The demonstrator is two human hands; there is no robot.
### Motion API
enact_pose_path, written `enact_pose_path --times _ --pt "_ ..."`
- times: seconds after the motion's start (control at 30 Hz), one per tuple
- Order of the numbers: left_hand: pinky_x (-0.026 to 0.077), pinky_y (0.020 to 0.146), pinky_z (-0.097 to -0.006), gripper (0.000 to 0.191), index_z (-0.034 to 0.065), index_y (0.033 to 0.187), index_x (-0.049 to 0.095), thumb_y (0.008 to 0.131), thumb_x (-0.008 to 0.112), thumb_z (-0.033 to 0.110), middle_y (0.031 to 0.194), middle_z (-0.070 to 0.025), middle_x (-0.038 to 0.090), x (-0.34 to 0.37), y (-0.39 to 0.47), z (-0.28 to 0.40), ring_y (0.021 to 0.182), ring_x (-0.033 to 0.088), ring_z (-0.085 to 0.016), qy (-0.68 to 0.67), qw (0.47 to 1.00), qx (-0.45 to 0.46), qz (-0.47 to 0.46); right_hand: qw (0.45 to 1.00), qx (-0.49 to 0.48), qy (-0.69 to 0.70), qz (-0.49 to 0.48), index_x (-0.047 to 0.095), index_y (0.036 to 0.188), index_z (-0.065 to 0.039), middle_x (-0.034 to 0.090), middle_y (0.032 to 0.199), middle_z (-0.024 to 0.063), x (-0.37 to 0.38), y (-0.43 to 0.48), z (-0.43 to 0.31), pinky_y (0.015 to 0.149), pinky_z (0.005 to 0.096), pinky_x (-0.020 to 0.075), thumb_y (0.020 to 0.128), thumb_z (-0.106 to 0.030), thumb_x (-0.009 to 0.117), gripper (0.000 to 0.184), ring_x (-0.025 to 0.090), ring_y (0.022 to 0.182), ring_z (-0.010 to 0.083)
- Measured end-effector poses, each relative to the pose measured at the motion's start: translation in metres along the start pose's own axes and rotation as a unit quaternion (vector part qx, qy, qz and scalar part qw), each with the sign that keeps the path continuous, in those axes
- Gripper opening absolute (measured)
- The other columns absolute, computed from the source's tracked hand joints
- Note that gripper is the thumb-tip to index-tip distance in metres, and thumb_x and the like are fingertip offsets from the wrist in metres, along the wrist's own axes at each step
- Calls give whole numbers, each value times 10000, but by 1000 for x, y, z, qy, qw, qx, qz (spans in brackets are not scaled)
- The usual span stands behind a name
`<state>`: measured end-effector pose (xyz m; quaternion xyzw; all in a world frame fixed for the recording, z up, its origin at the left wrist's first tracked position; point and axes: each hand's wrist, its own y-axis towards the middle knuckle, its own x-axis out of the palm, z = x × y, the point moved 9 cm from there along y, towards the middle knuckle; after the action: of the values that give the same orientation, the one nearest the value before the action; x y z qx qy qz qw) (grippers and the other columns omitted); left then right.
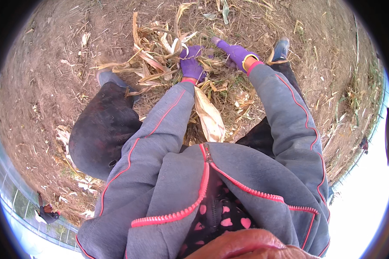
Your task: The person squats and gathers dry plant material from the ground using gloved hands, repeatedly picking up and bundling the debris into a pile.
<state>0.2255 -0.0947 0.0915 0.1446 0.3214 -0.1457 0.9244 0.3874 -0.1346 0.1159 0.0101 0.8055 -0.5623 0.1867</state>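
Both of my hands wear purple gloves. My left hand (192,61) lies on a heap of dry corn husks (152,61) and stalk pieces between my feet; its fingers are partly hidden by the dry leaves, so its hold cannot be told. To the right of it, my right hand (237,55) reaches over dry grass and stalks, with a finger or thumb stretched out towards the upper left; whether it grips anything is not clear. A broad pale corn husk (210,116) lies just below my left hand, near my jacket's hem.
My shoes stand on either side of the heap, the left shoe (111,77) and the right shoe (281,48). Bare soil (58,77) with scattered husk scraps surrounds me. Another person (48,213) is far off at the lower left, near a structure with panes.
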Motion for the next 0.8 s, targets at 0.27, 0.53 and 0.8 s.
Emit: enact_pose_path --times 0.27,0.53,0.8 --pt "440 890 -376 246 119 1045 655 821 570 172 1009 -90 646 15 0 -10 979 604 -272 52 995 -50 -67 945 -278 -89 148 597 1268 -138 615 1203 194 7 76 -34 947 397 452 909 -319 539 406 600 1076 349" --pt "434 897 -425 303 68 1007 611 726 667 168 1006 -145 596 -6 -6 -14 1006 562 -329 -113 988 -85 61 963 -194 -70 172 605 1210 -99 641 1133 211 14 98 -4 886 421 485 975 -274 458 328 628 1021 375" --pt "423 908 -420 503 62 1167 567 691 707 145 1073 -179 545 -2 -1 -15 1032 531 -367 11 996 -87 32 916 -298 -202 179 664 1094 -86 677 973 210 16 97 -38 802 429 495 920 -311 549 306 641 933 387"
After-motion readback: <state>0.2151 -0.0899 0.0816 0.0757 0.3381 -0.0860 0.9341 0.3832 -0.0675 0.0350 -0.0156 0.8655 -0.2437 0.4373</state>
